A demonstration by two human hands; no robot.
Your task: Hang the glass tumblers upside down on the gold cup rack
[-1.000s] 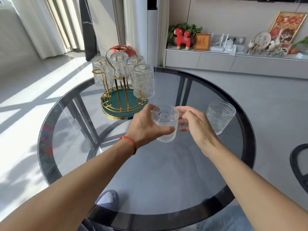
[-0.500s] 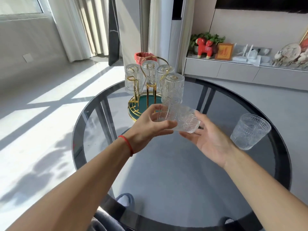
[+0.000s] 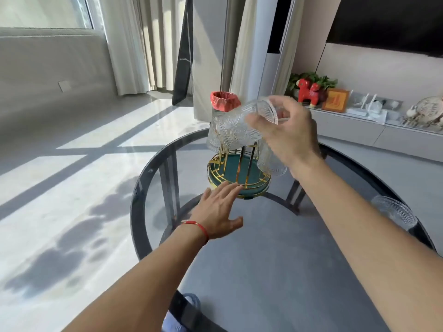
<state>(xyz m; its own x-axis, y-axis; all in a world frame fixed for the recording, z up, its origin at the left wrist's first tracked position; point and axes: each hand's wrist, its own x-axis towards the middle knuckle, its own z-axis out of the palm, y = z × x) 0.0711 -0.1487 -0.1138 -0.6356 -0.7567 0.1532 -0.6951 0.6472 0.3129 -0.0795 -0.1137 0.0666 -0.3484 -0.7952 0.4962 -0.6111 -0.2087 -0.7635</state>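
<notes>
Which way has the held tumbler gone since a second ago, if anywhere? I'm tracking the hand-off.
Yes. The tumbler, now in the right hand, went up from table height to above the gold rack.

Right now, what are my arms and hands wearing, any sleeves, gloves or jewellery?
Both forearms are bare, with no sleeves or gloves in view. The left hand has a thin red string bracelet around its wrist. The right hand and its wrist show no ring, watch or band.

Right hand (image 3: 286, 137) raised, gripping; left hand (image 3: 219, 210) splayed.
</notes>
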